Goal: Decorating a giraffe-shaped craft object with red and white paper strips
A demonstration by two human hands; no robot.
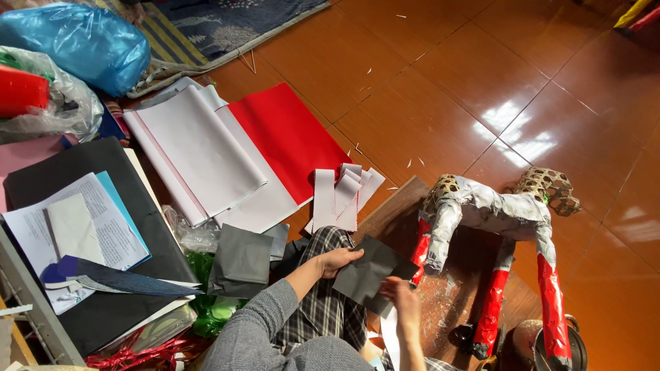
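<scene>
the dark sheet (pixel 371 273) lies over the lap, long axis slanting. left hand (pixel 338 261) fingers pinch its upper left edge; right hand (pixel 402 299) fingers grip the lower right edge.

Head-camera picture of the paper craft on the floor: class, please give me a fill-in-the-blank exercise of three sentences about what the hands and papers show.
1. Both the left hand and the right hand hold a sheet of ____ paper.
2. The big red sheet lies on the ____ tiled floor.
3. The paper-covered animal frame has lower legs wrapped in ____ foil.

Missing words: dark grey; orange-brown; red
</scene>
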